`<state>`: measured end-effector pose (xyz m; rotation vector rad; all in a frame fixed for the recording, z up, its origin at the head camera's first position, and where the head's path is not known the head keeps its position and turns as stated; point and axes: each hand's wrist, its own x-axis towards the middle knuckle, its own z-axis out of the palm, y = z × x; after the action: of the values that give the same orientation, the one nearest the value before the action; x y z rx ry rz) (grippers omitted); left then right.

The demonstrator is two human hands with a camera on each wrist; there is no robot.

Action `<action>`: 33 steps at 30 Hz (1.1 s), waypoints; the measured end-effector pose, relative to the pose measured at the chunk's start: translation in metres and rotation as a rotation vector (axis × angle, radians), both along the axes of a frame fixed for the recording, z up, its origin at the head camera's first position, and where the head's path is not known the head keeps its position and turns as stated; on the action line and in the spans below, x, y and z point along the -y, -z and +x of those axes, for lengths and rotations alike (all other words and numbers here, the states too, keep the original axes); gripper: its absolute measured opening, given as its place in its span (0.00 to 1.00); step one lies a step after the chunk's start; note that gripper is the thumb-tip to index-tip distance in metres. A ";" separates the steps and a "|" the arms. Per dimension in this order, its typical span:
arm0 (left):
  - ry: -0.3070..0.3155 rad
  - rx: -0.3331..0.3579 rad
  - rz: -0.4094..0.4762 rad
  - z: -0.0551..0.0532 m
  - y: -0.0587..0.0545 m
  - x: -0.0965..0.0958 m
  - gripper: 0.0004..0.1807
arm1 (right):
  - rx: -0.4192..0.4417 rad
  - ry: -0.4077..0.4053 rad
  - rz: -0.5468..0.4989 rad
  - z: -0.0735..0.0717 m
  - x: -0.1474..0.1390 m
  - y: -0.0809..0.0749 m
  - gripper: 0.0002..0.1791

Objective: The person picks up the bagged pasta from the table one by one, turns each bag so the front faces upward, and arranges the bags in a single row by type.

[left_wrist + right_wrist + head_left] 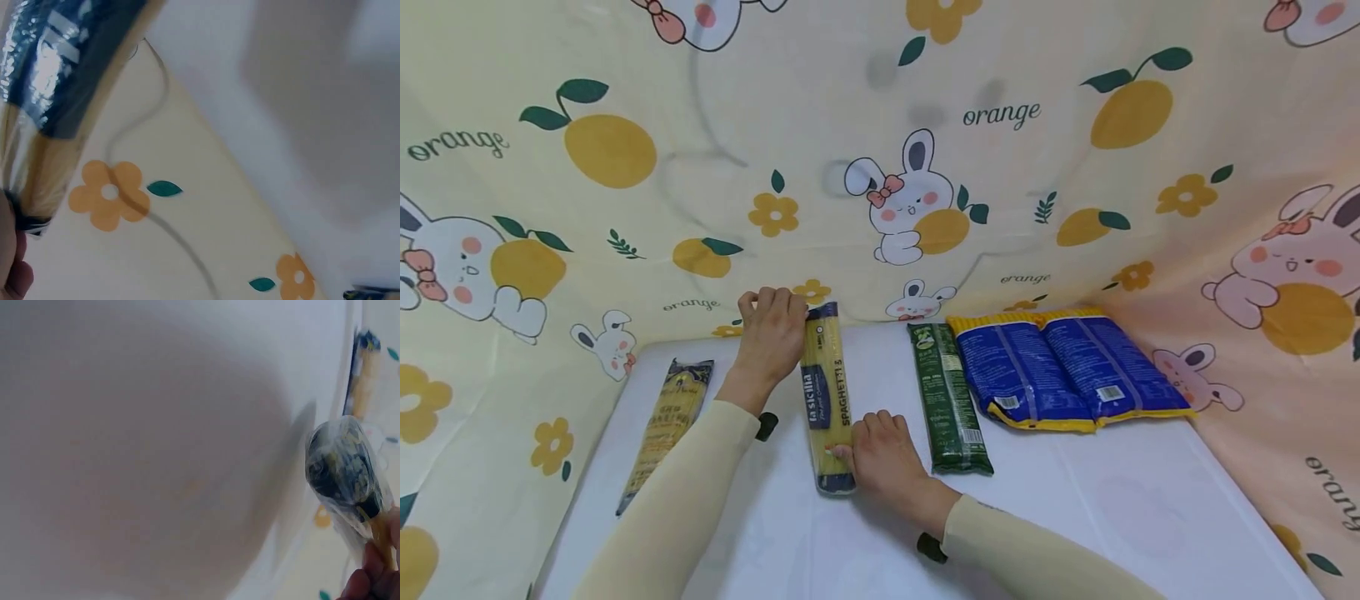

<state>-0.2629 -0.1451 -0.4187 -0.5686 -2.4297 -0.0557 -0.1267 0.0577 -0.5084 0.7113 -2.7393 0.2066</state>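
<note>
A cream cloth (820, 92) printed with rabbits and oranges rises behind a white table (1037, 517). At the table's far right lie two blue bags (1026, 375) side by side and touching, edged in yellow; they are opaque, so their contents cannot be seen.

The spaghetti packet (829, 404) is at the middle of the table, between the hands. Its clear plastic shows a bundle of pale yellow strands, with dark blue bands at both ends and a blue label. Its long axis runs from the far side of the table toward the person, the far end leaning slightly left, and the word SPAGHETTI reads upward along it. In the right wrist view the near end appears raised, its shadow falling apart from it.

A green packet (949, 400) lies right of it, close beside the blue bags — also opaque, its long axis nearly parallel. Well to the left, a slimmer pasta packet (672, 421) lies slantwise, far end to the right, yellow pasta showing through its wrapper.

The left hand (769, 337) grips the far end of the spaghetti packet, fingers bent over it. The right hand (891, 458) pinches the right edge near the closer end — thumb across the front, fingers curled.
</note>
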 end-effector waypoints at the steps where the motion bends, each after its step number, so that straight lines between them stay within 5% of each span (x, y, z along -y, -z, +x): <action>1: -0.007 0.004 -0.010 -0.001 0.001 0.002 0.12 | -0.001 -0.004 0.017 0.000 0.004 -0.001 0.23; 9: -0.054 0.102 -0.044 -0.012 0.013 0.019 0.12 | -0.109 -0.013 0.138 -0.007 0.019 0.003 0.24; 22: -0.103 0.221 -0.120 -0.030 0.047 0.032 0.07 | 0.044 0.007 0.213 -0.011 0.032 0.009 0.23; 33: -0.133 0.363 -0.209 -0.035 0.073 0.032 0.05 | 0.041 -0.016 0.163 -0.010 0.030 0.023 0.23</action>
<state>-0.2975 -0.1767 -0.4913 -0.5219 -2.8438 0.1674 -0.1370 0.0279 -0.5313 0.7801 -2.8145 0.0007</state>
